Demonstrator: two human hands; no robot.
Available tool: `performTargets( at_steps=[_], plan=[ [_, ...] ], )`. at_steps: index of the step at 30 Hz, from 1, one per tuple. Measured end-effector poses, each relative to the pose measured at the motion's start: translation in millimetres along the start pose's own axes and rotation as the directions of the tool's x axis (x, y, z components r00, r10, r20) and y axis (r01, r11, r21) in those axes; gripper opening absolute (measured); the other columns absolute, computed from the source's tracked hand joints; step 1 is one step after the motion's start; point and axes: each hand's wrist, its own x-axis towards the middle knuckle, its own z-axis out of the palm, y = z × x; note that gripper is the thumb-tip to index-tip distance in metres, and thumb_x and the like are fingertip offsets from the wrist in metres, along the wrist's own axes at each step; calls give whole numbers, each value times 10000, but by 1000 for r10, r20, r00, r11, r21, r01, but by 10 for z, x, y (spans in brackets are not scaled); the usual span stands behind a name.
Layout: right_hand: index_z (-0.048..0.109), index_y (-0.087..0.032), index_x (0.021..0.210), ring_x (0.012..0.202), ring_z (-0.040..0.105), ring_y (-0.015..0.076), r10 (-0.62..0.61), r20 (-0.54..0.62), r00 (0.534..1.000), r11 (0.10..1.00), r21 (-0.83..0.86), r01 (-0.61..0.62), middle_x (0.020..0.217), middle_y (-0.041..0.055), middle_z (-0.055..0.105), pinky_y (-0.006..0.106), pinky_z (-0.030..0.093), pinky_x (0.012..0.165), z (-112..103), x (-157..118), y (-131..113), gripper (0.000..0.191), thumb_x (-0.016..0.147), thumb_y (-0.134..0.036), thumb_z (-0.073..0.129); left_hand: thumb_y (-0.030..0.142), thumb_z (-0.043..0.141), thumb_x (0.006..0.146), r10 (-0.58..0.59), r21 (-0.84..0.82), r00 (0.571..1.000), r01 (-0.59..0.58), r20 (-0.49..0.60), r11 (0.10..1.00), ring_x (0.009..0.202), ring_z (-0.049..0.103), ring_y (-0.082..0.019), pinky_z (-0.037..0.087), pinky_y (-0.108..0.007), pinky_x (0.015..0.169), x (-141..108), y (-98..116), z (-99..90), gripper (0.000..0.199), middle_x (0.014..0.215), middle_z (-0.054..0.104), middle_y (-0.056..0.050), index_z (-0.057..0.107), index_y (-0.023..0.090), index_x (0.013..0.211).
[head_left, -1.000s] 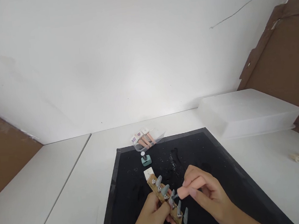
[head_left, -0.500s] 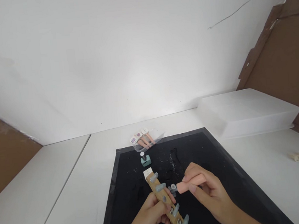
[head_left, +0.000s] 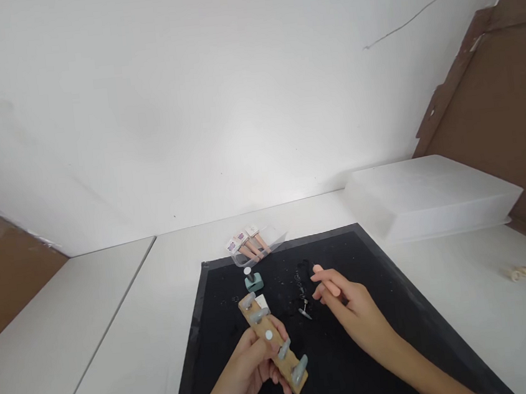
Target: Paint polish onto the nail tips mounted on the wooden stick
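Observation:
My left hand (head_left: 256, 360) grips a wooden strip (head_left: 280, 358) that carries several grey-green nail tips, with a round pale spot near its middle. In my right hand (head_left: 349, 297) is a pink stick (head_left: 327, 280), pinched between the fingers above the mat. Between the hands, a loose nail tip on a small stand (head_left: 305, 310) sits on the black mat. A white piece (head_left: 261, 302) shows beside the strip's upper end. Beyond the strip stands a small green bottle-like item (head_left: 254, 281) with a dark stem and white top.
A clear tray (head_left: 274, 239) with several pink sticks bearing white labels (head_left: 233, 246) lies at the mat's back edge. The black mat (head_left: 369, 361) covers the white table. A translucent box (head_left: 436, 197) stands at the back right, and small beige pieces (head_left: 518, 273) lie at the right.
The wooden strip has moved left and tilted in my left hand. My right hand has turned the pink stick and moved it away from the nail tip. The white piece is now apart from the strip's end.

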Motion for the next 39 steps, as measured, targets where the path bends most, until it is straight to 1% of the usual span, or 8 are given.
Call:
performTargets(
  at_steps=[8,15,20,24,26,30,35,39],
  plan=[
    [595,-232,888,659,534,190,-210,206,956,960,-141,241,706,9,588,307,404,662,141,55,175,332,762,28,432,234,557,710,-11,-18,1000,12,23,1000,434,463,-73,472,-227,452,12,5,33,84,559,475,44,556,159,750],
    [589,-219,819,661,486,206,-212,173,962,968,-99,231,711,27,550,312,374,622,149,79,233,250,790,-12,452,287,601,705,-27,-23,999,27,27,999,430,461,-67,482,-234,457,-29,18,56,148,562,492,41,560,154,755],
    [506,-220,779,618,521,165,-135,75,988,988,82,128,682,-15,514,270,423,588,55,81,68,160,805,-63,496,309,632,728,-76,-38,995,79,58,996,487,516,-83,505,-242,502,-86,40,79,196,598,552,17,560,147,813],
    [399,-241,857,732,592,161,-109,60,992,950,299,86,762,-14,559,295,493,699,-16,0,-195,152,836,-175,534,304,649,731,-100,-82,987,110,126,990,497,537,-82,508,-234,500,-129,47,112,213,626,583,1,562,144,839],
    [423,-240,844,763,591,174,-67,108,992,814,581,-8,771,-6,582,324,487,729,-14,-67,-297,198,800,-223,615,304,658,725,-115,-111,980,134,164,985,514,565,-97,506,-234,498,-141,37,129,222,627,600,-7,562,147,848],
    [467,-238,825,725,578,171,-35,132,991,692,718,-72,772,1,591,311,490,666,26,-193,-398,220,769,-266,677,255,727,645,-144,-186,969,182,198,966,491,575,-91,488,-213,488,-153,1,163,251,632,607,11,585,148,823],
    [500,-237,799,700,599,174,-142,76,987,802,594,70,741,6,630,324,491,703,25,-247,-470,155,778,-187,645,239,741,624,-168,-232,959,222,230,947,452,555,-75,429,-172,460,-171,4,202,253,588,624,1,602,134,808],
    [534,-233,773,630,600,155,-216,42,976,830,534,160,699,-1,659,275,500,635,-14,-207,-556,163,749,-100,625,236,751,610,-175,-240,959,228,223,944,468,574,-86,441,-185,484,-166,26,222,258,588,644,-9,601,135,793]
  ],
)
